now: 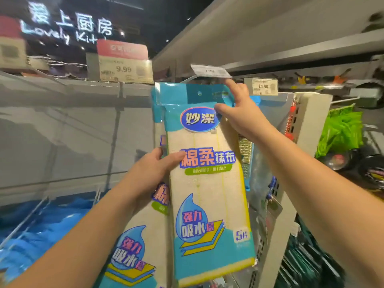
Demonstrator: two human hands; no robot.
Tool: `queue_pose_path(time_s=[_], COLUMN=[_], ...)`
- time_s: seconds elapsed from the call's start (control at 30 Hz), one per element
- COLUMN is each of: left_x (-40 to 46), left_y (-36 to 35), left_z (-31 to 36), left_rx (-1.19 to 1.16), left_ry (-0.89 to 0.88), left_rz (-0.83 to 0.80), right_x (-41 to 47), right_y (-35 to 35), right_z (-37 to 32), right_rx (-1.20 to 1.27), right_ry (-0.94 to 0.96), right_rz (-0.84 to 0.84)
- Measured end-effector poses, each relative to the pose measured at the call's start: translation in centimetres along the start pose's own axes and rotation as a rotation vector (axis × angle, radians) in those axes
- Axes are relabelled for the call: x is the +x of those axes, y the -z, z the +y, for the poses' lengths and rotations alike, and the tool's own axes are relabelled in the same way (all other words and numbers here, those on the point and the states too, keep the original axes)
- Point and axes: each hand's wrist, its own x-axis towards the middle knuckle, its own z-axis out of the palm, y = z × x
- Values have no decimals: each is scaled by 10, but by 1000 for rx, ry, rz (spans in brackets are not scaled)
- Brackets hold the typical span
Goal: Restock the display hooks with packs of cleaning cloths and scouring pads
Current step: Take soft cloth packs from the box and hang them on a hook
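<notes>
Your view: bright store light overhead, dark ceiling (162, 21), motion blur left, wide-angle bending at edges.

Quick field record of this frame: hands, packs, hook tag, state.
left hand: grips front cloth pack at its left edge, mid-height
right hand: thumb pinches the pack's top, index finger raised to the price tag
second pack: behind and lower left of the front one
hang hole: visible, not on a hook
neighbour tags: 9.99, 14.90

front cloth pack (209, 183): upright, blue-and-cream, hang hole at top
second pack (143, 246): identical, lower left, partly behind the first
</notes>
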Motion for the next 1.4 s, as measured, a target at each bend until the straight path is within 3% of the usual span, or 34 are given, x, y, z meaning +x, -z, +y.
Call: queue_pose_path(time_s=[0.53,0.83,1.03,1.2,1.27,1.4], left_x=[6,13,23,34,35,32], left_y=[-8,-7,0,10,13,38], left_z=[24,27,18,10,8,4], left_rx=[10,39,75,125,212,632], left_ry=[61,97,95,71,35,-43], left_rz=[58,80,124,194,256,347], right_x=[20,28,-31,-86,-80,-64], right_y=[9,5,-20,-56,-64,-81], right_z=[-8,-10,12,31,36,50], right_rx=[-65,-103,119,129,116,130], right_ry=[52,-59,-182,-268,-266,-275], right_rz=[-20,-89,-70,-69,-86,-165])
